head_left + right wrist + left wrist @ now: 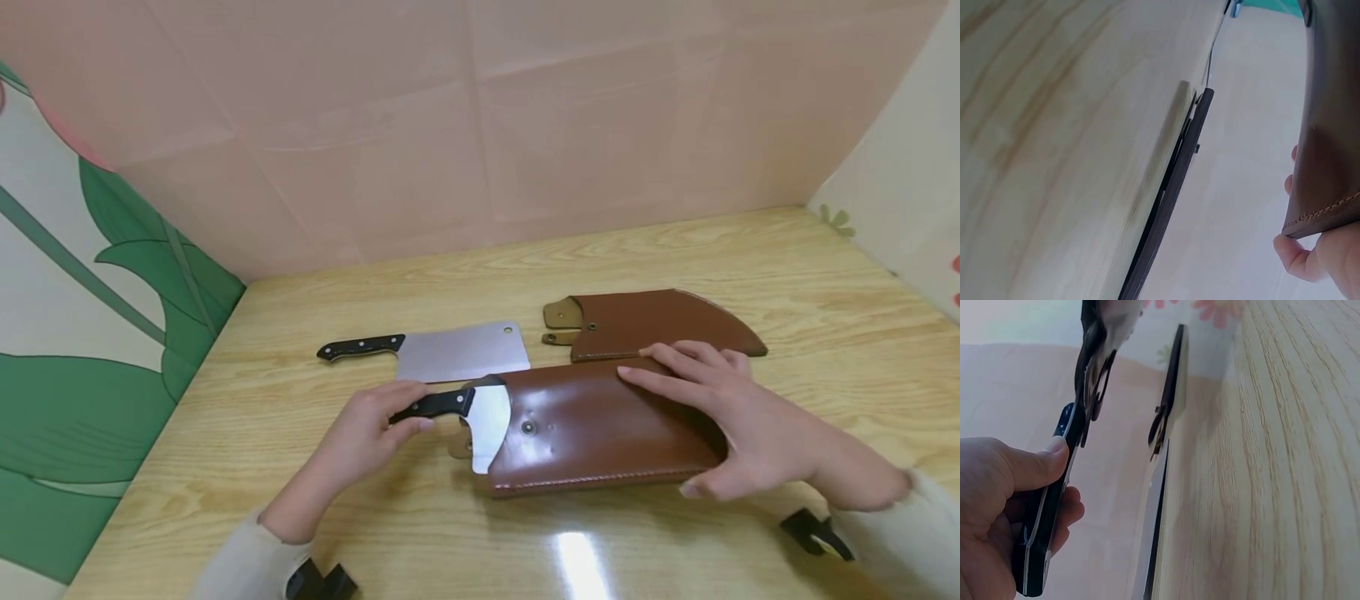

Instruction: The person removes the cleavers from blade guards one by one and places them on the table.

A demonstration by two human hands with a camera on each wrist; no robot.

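A knife with a black riveted handle (1047,500) sits mostly inside a glossy brown leather sheath (600,425); only a curved strip of its blade (489,425) shows at the sheath's mouth. My left hand (375,421) grips that handle, thumb on one side and fingers on the other. At the sheath's closed right end, my right hand (712,417) holds it, with spread fingers on the upper edge and the thumb at the lower edge. The right wrist view shows thumb and fingers on both sides of the stitched corner (1322,215). Both hands keep the sheath raised above the table.
Behind the sheath, a cleaver (461,352) with a black handle lies flat on the wooden table (247,467). A second brown leather sheath (652,323), its strap tabs pointing left, lies at the back right. A pink cloth backdrop (450,133) rises behind the table.
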